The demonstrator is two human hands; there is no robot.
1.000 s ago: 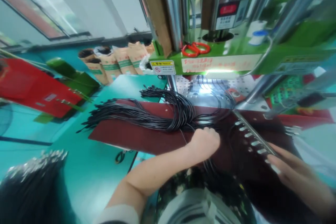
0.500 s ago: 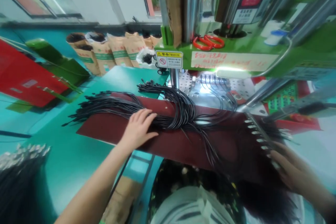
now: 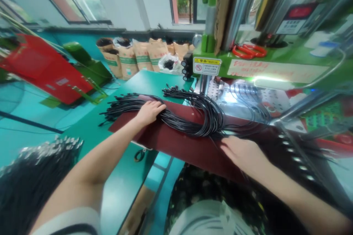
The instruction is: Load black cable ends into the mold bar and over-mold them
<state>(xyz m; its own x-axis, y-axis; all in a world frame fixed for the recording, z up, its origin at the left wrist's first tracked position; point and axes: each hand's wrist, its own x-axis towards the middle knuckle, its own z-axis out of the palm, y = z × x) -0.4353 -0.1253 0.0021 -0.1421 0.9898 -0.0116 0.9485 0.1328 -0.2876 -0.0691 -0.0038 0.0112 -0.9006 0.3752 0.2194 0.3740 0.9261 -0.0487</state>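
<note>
A thick bundle of black cables (image 3: 193, 119) lies draped across a dark red board (image 3: 176, 143) on the teal table. My left hand (image 3: 150, 112) rests on the left part of the bundle, fingers curled over the cables. My right hand (image 3: 242, 152) lies flat on the board just right of the bundle's bend, fingers touching thin cables there. A metal comb-like fixture (image 3: 295, 154) with cable ends lies at the right, apart from both hands.
A green press machine (image 3: 264, 62) with red scissors (image 3: 249, 50) on it stands behind the board. Brown paper sacks (image 3: 138, 58) line the far wall. Another pile of cables with metal ends (image 3: 35, 169) fills the lower left. A red cabinet (image 3: 44, 69) stands left.
My right hand left the metal fixture and moved left onto the board beside the bundle. My left hand slid further onto the cables. The view shifted left.
</note>
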